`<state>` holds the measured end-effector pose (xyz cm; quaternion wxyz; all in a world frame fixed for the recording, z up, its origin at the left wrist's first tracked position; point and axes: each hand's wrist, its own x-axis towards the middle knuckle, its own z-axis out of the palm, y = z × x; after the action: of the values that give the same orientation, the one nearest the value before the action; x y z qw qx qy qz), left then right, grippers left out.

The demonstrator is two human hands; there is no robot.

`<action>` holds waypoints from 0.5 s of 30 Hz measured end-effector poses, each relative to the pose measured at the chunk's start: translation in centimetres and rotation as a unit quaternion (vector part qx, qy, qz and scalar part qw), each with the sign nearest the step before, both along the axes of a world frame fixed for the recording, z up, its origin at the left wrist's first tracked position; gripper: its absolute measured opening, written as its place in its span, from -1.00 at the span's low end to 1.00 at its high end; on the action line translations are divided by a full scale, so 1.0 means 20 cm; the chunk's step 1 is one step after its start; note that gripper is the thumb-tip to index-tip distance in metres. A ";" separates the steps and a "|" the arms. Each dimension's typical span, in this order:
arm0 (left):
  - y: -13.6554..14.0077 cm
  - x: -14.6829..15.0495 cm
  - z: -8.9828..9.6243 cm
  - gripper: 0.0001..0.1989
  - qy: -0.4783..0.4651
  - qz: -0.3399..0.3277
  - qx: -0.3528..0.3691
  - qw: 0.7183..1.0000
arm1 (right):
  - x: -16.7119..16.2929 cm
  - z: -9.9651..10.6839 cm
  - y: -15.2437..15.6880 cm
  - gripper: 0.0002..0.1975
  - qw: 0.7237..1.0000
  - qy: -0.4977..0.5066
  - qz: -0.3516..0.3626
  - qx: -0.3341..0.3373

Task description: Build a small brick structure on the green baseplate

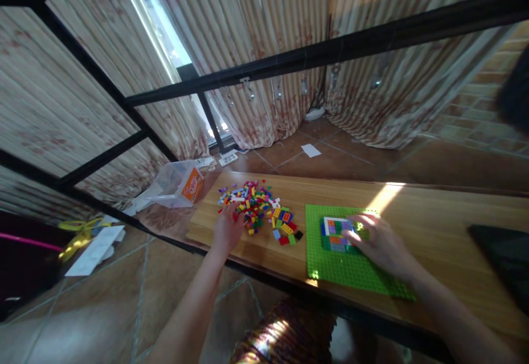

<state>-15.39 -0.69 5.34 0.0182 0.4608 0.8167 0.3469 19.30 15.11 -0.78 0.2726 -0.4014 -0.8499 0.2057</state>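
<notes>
My left hand [228, 229] is at the near left edge of a pile of small toy building bricks [254, 204] in many colours. Its fingers reach in among the bricks, slightly apart, with no brick visible in them. Over a green studded baseplate [330, 273] is my right hand [378, 240]. Its thumb and fingers curl together at the right side of a low brick build [336, 237] with white, blue, orange, purple and green parts. Whatever those fingers hold is too small to make out, and they hide the build's right end.
Larger flat bricks [285, 226] lie between pile and baseplate on the wooden bench top [248, 254]. A clear plastic box [171, 185] with an orange label stands beyond its left end. A dark flat object [500, 259] lies at right. A black metal rail [289, 61] runs behind.
</notes>
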 end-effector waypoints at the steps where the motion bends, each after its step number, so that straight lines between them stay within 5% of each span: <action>1: 0.01 -0.02 0.00 -0.70 -0.011 0.007 -0.004 1.000 | -0.03 0.00 0.01 -0.61 1.000 0.000 0.008 0.011; 5: 0.05 -0.04 0.00 -0.71 -0.045 -0.006 -0.025 0.999 | -0.10 0.00 0.03 -0.67 0.999 0.013 0.026 0.043; 9: 0.08 0.12 0.01 -0.74 -0.076 -0.065 -0.030 0.995 | -0.13 -0.01 0.04 -0.73 0.998 0.020 0.044 0.047; 15: 0.21 0.55 0.00 -0.65 -0.082 -0.285 -0.068 0.953 | -0.12 0.00 0.04 -0.56 0.995 -0.014 0.069 0.077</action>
<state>-4.34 3.50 5.37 0.2141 0.6421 0.6687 0.3077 16.97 15.81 -0.79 0.2763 -0.3219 -0.8926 0.1523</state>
